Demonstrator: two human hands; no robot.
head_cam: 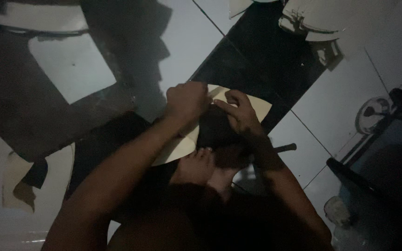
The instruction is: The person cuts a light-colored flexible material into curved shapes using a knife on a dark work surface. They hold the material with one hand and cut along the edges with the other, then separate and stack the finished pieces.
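Dim room, likely a home workshop on the floor. Pale tiled floor (187, 42) with dark grout lines. Cut sheets of black material (266, 56) and pale card offcuts (70, 69) lie scattered, upper left to upper right. Bare feet (201, 167) at centre; work done seated on floor.
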